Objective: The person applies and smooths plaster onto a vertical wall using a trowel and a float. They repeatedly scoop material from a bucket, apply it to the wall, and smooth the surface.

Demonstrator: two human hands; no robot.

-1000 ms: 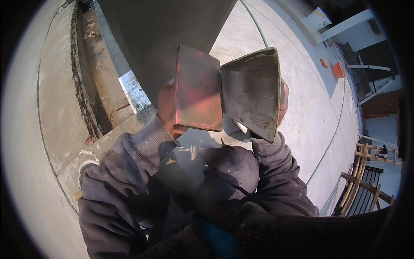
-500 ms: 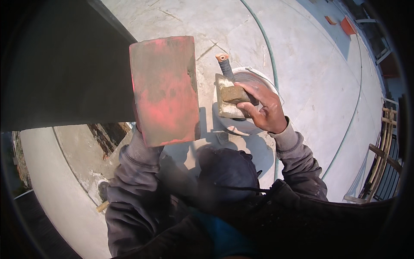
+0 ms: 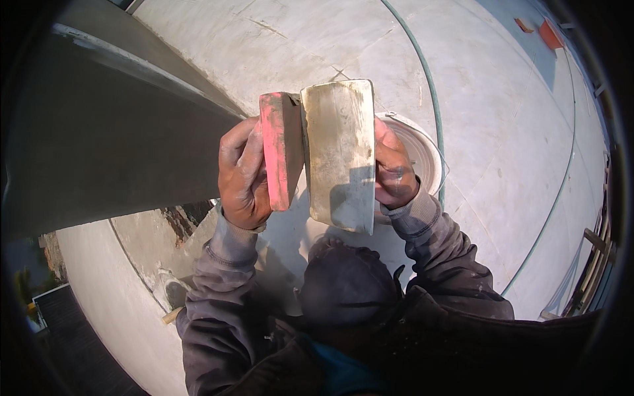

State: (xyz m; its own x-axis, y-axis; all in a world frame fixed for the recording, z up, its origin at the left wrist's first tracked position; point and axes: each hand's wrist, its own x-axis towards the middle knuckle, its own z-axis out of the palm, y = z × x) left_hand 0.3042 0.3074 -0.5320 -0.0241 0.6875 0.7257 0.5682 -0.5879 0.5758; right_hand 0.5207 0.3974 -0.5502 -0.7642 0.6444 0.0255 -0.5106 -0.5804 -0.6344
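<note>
Left grip closed, a person's bare left hand clasps a pink-and-grey rectangular block by its outer side, while the right hand is bent around the far edge of a flat, grey-smeared rectangular plate, its fingertips hidden behind. Block and plate stand side by side between the hands, long axes both running away from the body; the block lies nearer the left hand, the plate nearer the right. Their upper edges all but meet; contact cannot be told. Half a second earlier, the block showed its broad face and the plate was over the bucket; now the block is turned nearly edge-on. Beyond sit the round white bucket, a green hose across pale floor and, farthest, an orange-red tub.
</note>
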